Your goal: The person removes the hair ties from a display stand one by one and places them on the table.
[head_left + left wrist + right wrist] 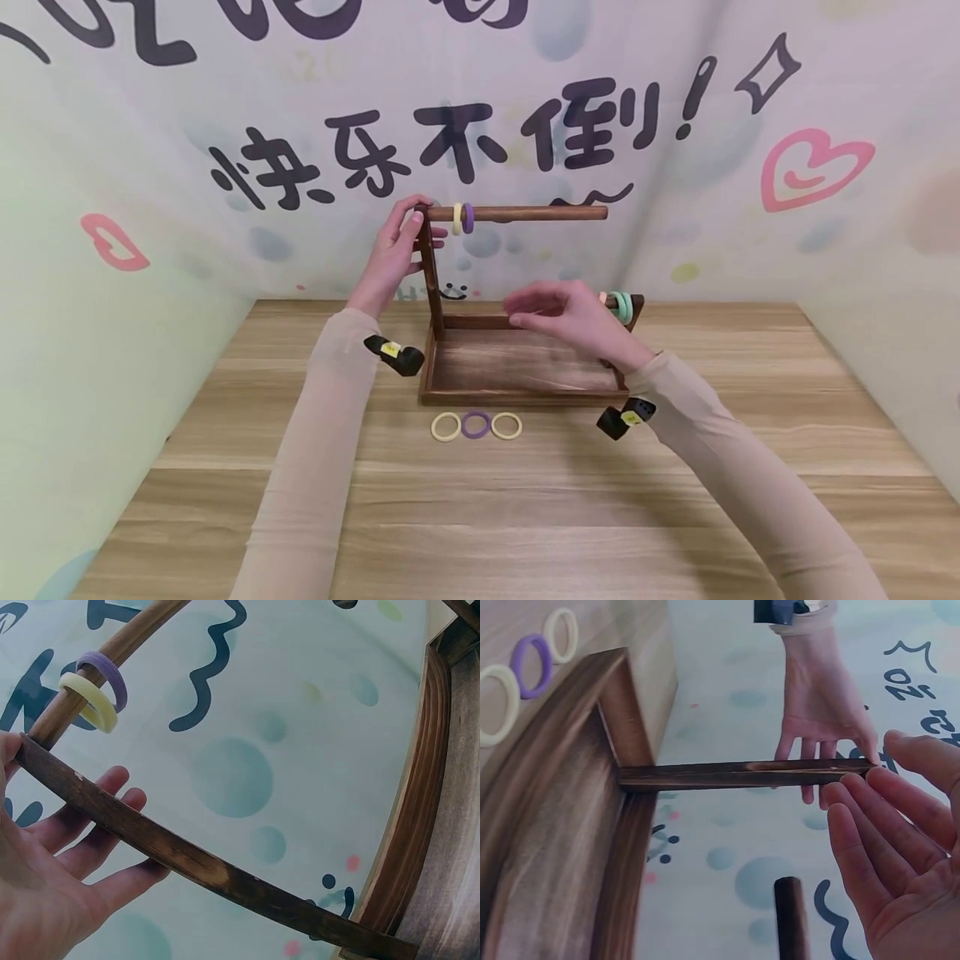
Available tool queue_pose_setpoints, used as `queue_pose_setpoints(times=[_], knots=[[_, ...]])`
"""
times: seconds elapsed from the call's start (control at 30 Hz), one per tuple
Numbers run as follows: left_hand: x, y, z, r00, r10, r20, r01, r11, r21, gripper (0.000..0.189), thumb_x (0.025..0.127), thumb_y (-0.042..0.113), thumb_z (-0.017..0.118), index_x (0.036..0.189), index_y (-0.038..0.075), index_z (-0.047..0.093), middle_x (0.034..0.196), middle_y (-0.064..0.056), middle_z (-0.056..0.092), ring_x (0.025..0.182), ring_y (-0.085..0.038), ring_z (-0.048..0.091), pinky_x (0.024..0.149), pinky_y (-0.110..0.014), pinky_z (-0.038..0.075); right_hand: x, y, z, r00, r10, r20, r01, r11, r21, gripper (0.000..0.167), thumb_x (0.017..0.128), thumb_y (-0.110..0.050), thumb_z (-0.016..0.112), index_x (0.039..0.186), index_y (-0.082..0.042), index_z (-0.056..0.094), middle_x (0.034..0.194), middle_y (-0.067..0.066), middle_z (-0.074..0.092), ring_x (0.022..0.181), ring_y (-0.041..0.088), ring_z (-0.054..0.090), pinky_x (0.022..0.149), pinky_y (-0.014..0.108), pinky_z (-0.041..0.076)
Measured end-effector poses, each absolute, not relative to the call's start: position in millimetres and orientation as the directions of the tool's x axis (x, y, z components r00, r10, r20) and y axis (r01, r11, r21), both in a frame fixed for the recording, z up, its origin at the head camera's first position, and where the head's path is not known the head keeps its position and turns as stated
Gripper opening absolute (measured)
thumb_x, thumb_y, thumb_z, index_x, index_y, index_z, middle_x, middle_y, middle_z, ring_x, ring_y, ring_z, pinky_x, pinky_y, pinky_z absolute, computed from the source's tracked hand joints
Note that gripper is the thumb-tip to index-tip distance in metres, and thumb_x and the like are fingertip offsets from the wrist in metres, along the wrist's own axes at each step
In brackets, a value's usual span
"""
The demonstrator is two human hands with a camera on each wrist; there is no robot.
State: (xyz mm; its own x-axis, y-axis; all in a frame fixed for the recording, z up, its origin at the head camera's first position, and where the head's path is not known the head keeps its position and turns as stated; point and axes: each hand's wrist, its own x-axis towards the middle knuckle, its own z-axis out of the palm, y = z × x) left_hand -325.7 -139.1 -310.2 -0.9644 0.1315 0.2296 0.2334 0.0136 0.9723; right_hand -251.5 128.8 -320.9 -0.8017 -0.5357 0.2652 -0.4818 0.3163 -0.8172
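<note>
My left hand [392,246] grips the top of the upright post [432,283] of a dark wooden rack, thumb at the corner and fingers behind it. From that corner a round bar [540,213] runs right, carrying a yellow ring [457,220] and a purple ring [468,220]. My right hand [576,321], holding nothing, hovers over the rack's tray base [525,399]. Its fingers [855,844] are extended, slightly bent. Beside that wrist, green rings [624,308] and a pinkish ring [602,297] hang on a lower peg, partly hidden by the hand.
In front of the tray, a yellow ring [433,427], a purple ring [476,437] and another yellow ring [520,427] lie in a row on the wood-grain table [480,517]. A printed cloth [697,242] stands close behind the rack.
</note>
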Motion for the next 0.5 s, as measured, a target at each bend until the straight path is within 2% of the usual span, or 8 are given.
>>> queue_pose_setpoints(times=[0.27,0.5], knots=[[-325,-139,-309,-0.966,0.129,0.224,0.226,0.004,0.974,0.026,0.106,0.031,0.036,0.129,0.028,0.048,0.117,-0.018,0.061,0.111,-0.035,0.057,0.089,-0.054,0.045,-260,120,-308,-0.792,-0.539,0.288,-0.497,0.295,-0.816,0.026,0.091,-0.013,0.069,0.115,-0.004,0.068,0.109,0.005,0.069,0.098,0.017,0.066,0.083,0.031,0.052],[-323,-138,-308,-0.966,0.132,0.223,0.228,0.024,0.973,0.028,0.106,0.032,0.035,0.130,0.027,0.047,0.118,-0.017,0.061,0.111,-0.031,0.058,0.089,-0.055,0.043,-268,113,-301,-0.799,-0.519,0.305,-0.498,0.286,-0.818,0.031,0.090,-0.012,0.069,0.120,-0.002,0.064,0.113,0.007,0.068,0.100,0.019,0.065,0.082,0.032,0.052]])
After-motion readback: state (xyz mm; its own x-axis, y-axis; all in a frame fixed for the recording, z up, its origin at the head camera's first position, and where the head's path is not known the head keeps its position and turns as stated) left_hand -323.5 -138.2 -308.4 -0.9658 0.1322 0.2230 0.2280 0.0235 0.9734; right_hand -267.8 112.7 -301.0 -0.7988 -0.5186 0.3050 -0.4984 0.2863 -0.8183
